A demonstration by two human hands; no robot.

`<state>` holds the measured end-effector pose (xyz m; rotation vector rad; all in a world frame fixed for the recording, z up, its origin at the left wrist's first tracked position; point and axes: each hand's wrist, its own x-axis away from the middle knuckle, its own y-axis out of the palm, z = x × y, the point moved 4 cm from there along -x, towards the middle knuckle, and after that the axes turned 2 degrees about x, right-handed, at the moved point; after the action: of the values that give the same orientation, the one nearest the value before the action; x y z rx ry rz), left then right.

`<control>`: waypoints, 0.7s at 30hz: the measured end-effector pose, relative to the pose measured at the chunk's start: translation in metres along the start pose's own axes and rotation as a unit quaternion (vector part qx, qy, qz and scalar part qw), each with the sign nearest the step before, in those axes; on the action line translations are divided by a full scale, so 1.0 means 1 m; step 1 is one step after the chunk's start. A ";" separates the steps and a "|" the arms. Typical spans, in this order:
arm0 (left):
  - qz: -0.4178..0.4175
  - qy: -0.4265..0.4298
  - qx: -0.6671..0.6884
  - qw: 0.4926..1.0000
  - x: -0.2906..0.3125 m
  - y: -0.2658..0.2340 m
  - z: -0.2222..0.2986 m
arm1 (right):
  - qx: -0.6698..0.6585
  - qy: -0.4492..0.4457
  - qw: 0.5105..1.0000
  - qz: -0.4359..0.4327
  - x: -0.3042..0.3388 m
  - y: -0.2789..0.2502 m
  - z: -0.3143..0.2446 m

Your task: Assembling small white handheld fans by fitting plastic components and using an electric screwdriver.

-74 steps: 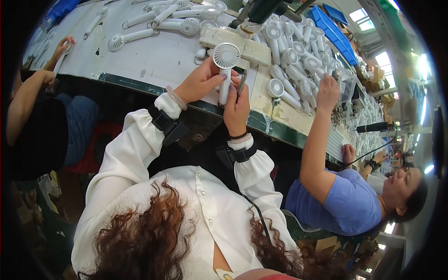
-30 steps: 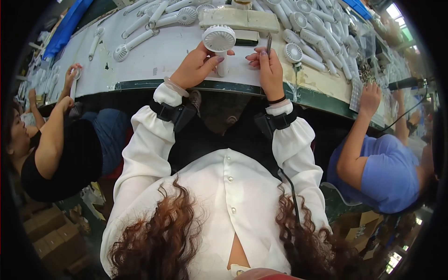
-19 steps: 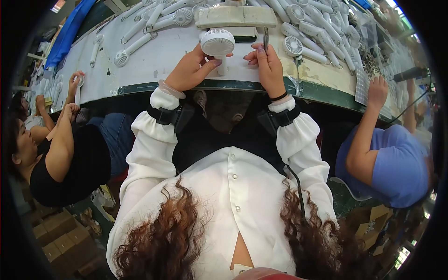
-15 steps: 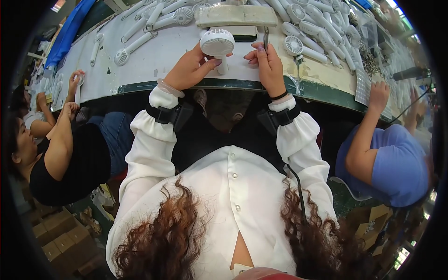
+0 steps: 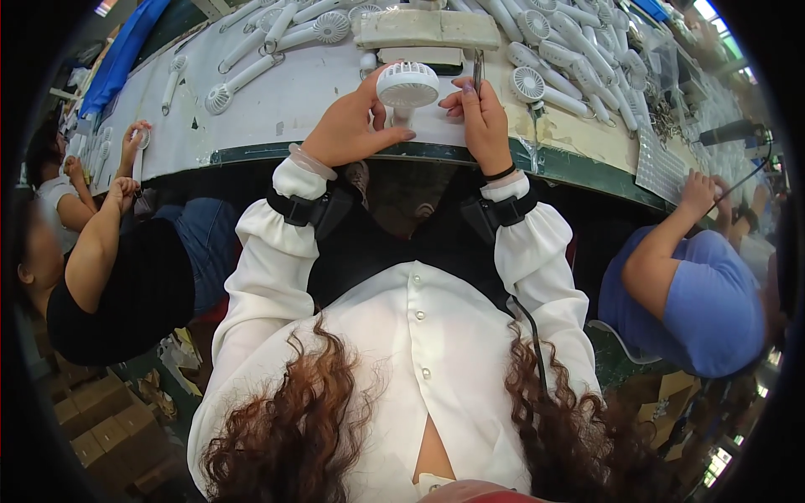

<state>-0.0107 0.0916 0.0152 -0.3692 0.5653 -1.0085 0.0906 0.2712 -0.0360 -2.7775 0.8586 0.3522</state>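
A white handheld fan (image 5: 407,85) stands upright before me at the table's front edge, its round head on top and its handle pointing down. My left hand (image 5: 348,126) is around its left side, with fingers partly hidden behind the head and the thumb near the handle. Just right of the fan, my right hand (image 5: 480,121) is closed on a slim metal tool that looks like tweezers (image 5: 478,69), pointing away from me. The fingers of that hand are curled and do not touch the fan.
Several white fans (image 5: 570,50) are piled at the back right, others (image 5: 327,28) at the back left. A pale padded block (image 5: 428,30) lies ahead. One person in black (image 5: 126,277) sits at left, another in blue (image 5: 696,293) at right. A blue cloth (image 5: 117,67) hangs far left.
The fan has shifted right and slightly down, nearer my right hand. My left hand has moved right with it, its thumb now lower. My right hand has barely moved.
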 end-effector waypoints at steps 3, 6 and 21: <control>0.001 -0.069 -0.085 0.994 -0.001 0.005 -0.002 | 0.002 -0.008 1.000 0.004 0.001 0.000 0.000; 0.013 -0.018 -0.061 0.998 -0.003 0.015 -0.012 | -0.002 -0.003 1.000 0.004 0.001 0.000 -0.001; 0.040 -0.074 -0.007 0.996 -0.033 0.020 -0.029 | -0.003 0.001 1.000 0.007 0.000 -0.002 0.000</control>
<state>-0.0278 0.1293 -0.0102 -0.4274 0.4510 -0.8931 0.0916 0.2727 -0.0358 -2.7793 0.8792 0.3541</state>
